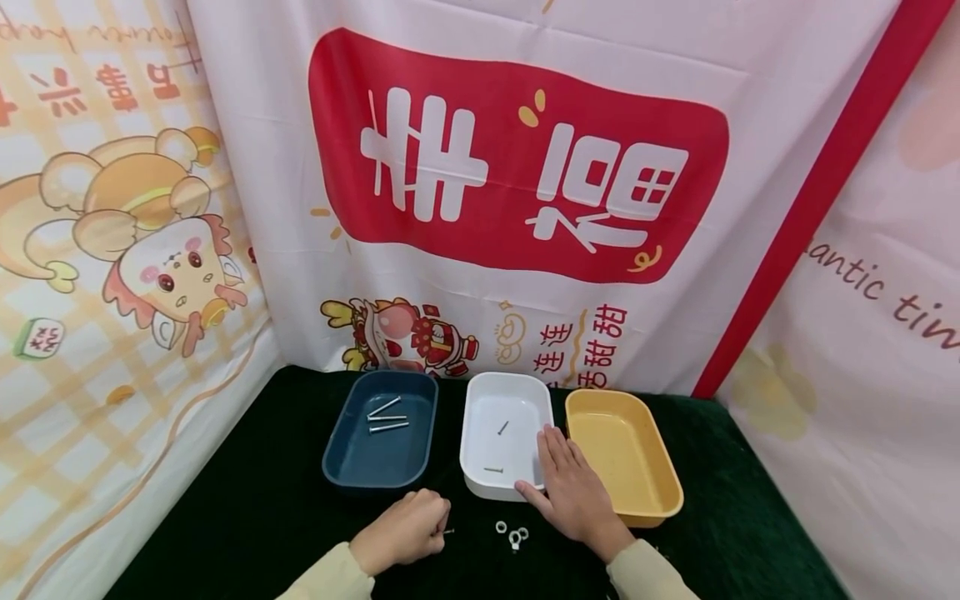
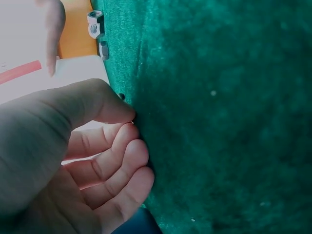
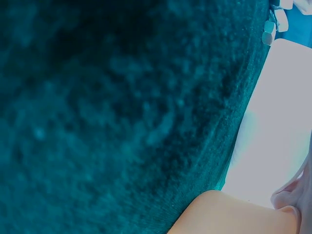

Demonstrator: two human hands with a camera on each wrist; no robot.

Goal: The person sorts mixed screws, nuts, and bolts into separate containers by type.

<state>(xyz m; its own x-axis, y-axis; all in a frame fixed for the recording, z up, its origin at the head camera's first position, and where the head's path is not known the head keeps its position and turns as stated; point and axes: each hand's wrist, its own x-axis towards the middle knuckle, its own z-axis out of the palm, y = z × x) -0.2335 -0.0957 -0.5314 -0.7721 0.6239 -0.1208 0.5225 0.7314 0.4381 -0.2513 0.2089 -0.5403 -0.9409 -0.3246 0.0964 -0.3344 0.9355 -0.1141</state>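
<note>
My left hand [image 1: 405,531] is over the green cloth in front of the blue and white trays. Its thumb and forefinger pinch a small screw [image 1: 449,531], mostly hidden by the fingers; in the left wrist view only its dark end [image 2: 122,96] shows past the thumb. My right hand [image 1: 570,492] rests with straight fingers on the right rim of the white tray [image 1: 480,486]. Inside that tray lie two small screws, one near the middle [image 1: 503,427] and another near the front [image 1: 493,470]. Several metal nuts [image 1: 514,538] lie on the cloth between my hands.
To the left stands a blue tray [image 1: 341,450] with three long bolts [image 1: 388,427] in it. A yellow tray [image 1: 630,450] stands at the right, partly behind my right hand. Dark green cloth [image 1: 247,500] covers the table, and printed fabric [image 1: 675,333] hangs behind and at both sides.
</note>
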